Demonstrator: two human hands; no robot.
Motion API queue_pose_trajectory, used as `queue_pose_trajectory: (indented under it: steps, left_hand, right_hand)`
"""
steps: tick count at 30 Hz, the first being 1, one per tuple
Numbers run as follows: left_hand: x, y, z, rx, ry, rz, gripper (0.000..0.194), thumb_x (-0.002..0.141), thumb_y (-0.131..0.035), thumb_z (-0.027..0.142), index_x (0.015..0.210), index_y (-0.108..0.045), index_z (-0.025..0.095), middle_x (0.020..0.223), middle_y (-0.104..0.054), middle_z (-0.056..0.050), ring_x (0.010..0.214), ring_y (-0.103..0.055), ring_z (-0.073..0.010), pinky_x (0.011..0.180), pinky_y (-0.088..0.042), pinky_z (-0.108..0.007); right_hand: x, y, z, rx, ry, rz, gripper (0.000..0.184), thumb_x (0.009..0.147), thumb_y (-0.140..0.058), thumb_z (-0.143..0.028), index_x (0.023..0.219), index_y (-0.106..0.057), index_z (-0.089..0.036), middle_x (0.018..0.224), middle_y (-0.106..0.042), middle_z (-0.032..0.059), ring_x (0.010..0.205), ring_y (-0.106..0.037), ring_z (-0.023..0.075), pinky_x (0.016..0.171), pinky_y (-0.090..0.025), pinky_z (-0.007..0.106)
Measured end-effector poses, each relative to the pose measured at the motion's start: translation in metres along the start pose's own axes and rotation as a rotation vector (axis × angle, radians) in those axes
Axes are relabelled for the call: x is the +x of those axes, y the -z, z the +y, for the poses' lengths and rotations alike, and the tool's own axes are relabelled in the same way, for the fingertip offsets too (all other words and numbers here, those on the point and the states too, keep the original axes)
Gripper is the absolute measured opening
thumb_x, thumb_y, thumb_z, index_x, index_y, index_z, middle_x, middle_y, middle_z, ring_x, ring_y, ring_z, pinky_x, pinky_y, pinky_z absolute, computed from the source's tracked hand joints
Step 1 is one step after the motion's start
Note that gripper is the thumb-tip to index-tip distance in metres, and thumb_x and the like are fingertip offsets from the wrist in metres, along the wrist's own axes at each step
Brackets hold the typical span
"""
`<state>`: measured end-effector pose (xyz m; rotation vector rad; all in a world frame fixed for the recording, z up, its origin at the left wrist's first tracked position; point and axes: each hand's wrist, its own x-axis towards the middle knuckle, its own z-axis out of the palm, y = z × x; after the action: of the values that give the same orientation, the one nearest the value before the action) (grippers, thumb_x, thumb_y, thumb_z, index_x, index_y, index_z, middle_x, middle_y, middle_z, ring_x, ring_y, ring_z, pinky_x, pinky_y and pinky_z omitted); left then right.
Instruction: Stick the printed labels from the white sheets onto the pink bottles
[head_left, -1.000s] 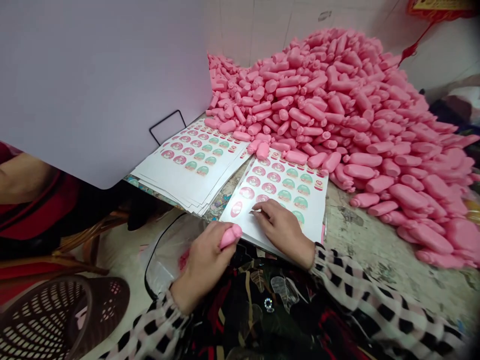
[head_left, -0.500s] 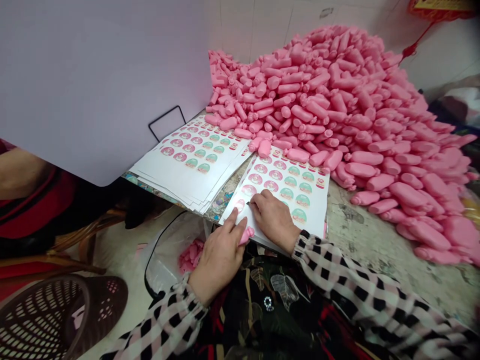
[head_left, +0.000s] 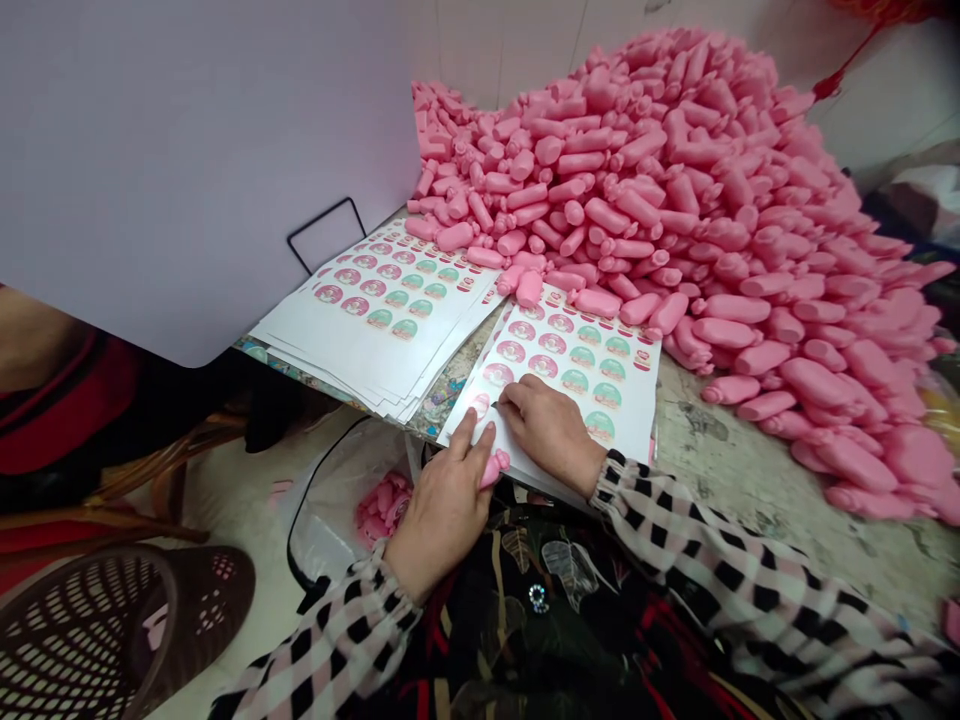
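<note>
My left hand [head_left: 442, 510] is closed around a small pink bottle-shaped piece [head_left: 495, 466], whose knobbed end sticks out by the thumb. Its index finger rests at the edge of a sticker sheet [head_left: 555, 430], beside a pale oval sticker [head_left: 478, 403] in the lower left corner. Just to the right, my right hand [head_left: 547, 425] pinches a small dark pointed tool [head_left: 494, 405], its tip at that sticker. Most of the tool is hidden in the fingers. Rows of pink and green stickers cover the sheet.
A large heap of pink bottle-shaped pieces [head_left: 637, 190] covers the table's back and right. More sticker sheets [head_left: 360, 350] lie stacked at left, near a grey panel [head_left: 210, 160]. Below are a plastic bag [head_left: 330, 520] with pink pieces and a brown basket [head_left: 82, 630].
Both hands stay at the lower left corner of the sheet with almost the same grip. The view has shifted slightly.
</note>
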<state>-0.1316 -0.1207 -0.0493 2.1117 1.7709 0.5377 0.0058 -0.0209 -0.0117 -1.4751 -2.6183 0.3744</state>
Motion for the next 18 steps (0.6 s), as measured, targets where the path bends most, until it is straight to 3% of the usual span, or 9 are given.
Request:
queue_pose_trajectory:
  steps: [9, 18]
  left_hand:
    - [0.000, -0.007, 0.000, -0.070, 0.024, 0.019, 0.053, 0.089, -0.042, 0.021, 0.141, -0.032, 0.022, 0.155, -0.008, -0.015, 0.131, -0.038, -0.0296, 0.098, -0.043, -0.044]
    - [0.002, -0.009, -0.001, -0.095, 0.026, 0.013, 0.059, 0.087, -0.045, 0.018, 0.143, -0.028, 0.026, 0.155, -0.002, -0.015, 0.131, -0.037, -0.0319, 0.097, -0.043, -0.047]
  right_hand:
    - [-0.003, -0.008, 0.003, 0.193, -0.026, 0.009, 0.019, 0.090, -0.043, -0.026, 0.088, -0.061, -0.021, 0.090, -0.058, 0.0036, 0.083, -0.054, 0.0148, 0.069, -0.036, 0.025]
    - [-0.002, -0.019, 0.002, 0.350, -0.078, 0.050, 0.014, 0.087, -0.049, -0.025, 0.081, -0.061, -0.020, 0.085, -0.059, 0.0023, 0.081, -0.054, 0.0140, 0.070, -0.037, 0.025]
